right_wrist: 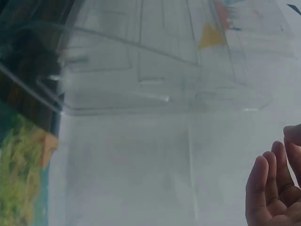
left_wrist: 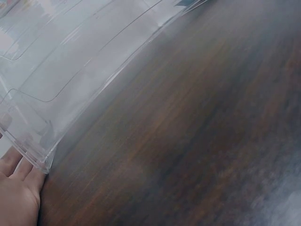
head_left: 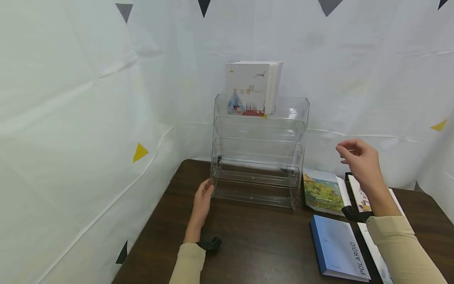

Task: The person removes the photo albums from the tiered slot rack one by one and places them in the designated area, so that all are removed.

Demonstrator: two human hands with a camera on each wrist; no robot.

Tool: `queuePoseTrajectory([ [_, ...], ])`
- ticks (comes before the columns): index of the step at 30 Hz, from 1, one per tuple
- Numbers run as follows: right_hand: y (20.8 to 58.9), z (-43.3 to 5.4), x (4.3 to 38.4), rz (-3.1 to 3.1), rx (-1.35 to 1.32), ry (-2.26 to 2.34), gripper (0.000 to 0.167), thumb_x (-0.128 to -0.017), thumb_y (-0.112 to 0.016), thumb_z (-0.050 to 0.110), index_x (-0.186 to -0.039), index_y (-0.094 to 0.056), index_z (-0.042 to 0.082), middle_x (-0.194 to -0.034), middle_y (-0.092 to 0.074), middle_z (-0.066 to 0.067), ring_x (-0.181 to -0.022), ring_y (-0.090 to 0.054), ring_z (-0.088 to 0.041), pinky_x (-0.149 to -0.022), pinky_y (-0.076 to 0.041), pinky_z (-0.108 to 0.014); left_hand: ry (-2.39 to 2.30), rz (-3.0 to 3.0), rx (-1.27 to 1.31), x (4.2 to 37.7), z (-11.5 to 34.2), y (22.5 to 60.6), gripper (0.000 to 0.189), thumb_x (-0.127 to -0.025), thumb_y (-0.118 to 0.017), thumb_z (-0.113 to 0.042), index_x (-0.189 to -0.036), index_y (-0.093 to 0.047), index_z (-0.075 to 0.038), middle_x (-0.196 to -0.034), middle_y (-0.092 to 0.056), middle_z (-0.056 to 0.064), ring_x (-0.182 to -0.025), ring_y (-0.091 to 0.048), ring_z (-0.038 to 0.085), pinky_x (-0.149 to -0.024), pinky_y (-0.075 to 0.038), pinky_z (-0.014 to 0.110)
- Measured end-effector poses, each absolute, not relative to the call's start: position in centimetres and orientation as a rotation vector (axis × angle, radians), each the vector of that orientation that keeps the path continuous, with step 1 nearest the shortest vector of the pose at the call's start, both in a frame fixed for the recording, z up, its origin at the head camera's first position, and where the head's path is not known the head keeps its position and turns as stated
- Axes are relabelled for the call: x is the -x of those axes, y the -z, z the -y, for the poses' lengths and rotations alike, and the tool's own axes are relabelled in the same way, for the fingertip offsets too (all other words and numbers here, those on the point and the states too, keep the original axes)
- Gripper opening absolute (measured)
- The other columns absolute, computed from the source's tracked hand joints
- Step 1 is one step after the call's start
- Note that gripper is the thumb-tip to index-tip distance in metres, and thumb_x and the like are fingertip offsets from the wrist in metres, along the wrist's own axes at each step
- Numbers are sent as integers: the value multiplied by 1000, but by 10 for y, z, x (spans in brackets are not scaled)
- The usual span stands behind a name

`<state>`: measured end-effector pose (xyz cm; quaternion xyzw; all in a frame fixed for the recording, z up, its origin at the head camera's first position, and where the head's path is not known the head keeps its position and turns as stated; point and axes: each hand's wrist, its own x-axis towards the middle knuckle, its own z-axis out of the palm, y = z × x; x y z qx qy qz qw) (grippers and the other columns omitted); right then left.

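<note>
A clear acrylic tiered rack [head_left: 260,132] stands at the back of the dark wooden table. On its top tier a white book [head_left: 247,86] with a tent picture sits upright, left of centre. My left hand [head_left: 203,203] rests against the rack's lower left side, fingers extended; in the left wrist view those fingers [left_wrist: 34,176] lie along the rack's bottom corner. My right hand [head_left: 363,161] is raised in the air right of the rack, fingers loosely bent, with nothing visible in it. Part of this hand [right_wrist: 277,193] shows at the right wrist view's lower right.
Right of the rack lies a book with a green tree cover [head_left: 322,193]. A blue POLAROID album [head_left: 337,246] lies in front of it. Further white-covered books [head_left: 360,193] are partly hidden behind the right arm. White sheeting [head_left: 88,118] with triangles surrounds the table [head_left: 255,244].
</note>
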<state>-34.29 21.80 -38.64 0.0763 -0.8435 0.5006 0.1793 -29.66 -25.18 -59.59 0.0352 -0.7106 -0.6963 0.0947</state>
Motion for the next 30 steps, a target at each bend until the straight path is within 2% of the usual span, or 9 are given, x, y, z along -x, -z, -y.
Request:
queuePoseTrajectory([
  [6, 359, -175, 364, 2324, -318, -1441, 26, -110, -62, 27, -127, -68, 8, -106, -64, 21, -93, -64, 3, -78, -54, -8, 2061, 2106, -110, 298, 252, 597, 54, -115, -53, -40, -161, -47, -14, -167, -45, 15, -159, -40, 36, -129, -34, 60],
  [11, 338, -145, 380, 2254, -395, -1466, 34, -109, -65, 29, -128, -70, 1, -109, -65, 18, -94, -64, -2, -76, -55, -11, 2052, 2107, -112, 299, 252, 596, 52, -115, -53, -38, -160, -48, -13, -166, -47, 14, -158, -40, 35, -129, -35, 60],
  [16, 319, -117, 394, 2229, -452, -1491, 38, -107, -68, 31, -132, -68, 3, -112, -64, 19, -101, -64, -2, -80, -56, -12, 2050, 2100, -114, 300, 253, 597, 51, -115, -54, -37, -159, -49, -12, -165, -48, 15, -158, -42, 35, -129, -35, 60],
  [21, 305, -96, 410, 2237, -469, -1549, 44, -105, -70, 31, -141, -63, 7, -122, -65, 7, -110, -64, -5, -85, -55, -15, 2052, 2097, -115, 301, 255, 597, 51, -115, -54, -38, -159, -50, -13, -164, -49, 15, -157, -43, 35, -129, -36, 60],
  [26, 296, -79, 425, 2306, -453, -1552, 56, -105, -69, 35, -151, -53, 8, -142, -62, -12, -130, -61, -20, -100, -53, -29, 2068, 2075, -123, 302, 255, 598, 49, -115, -55, -36, -158, -51, -13, -163, -51, 14, -156, -45, 33, -129, -37, 56],
  [30, 290, -70, 429, 2348, -444, -1543, 62, -105, -68, 38, -157, -47, 9, -151, -58, -17, -142, -55, -30, -114, -50, -44, 2082, 2068, -120, 303, 254, 600, 49, -114, -55, -37, -158, -51, -14, -163, -51, 12, -156, -45, 32, -129, -38, 54],
])
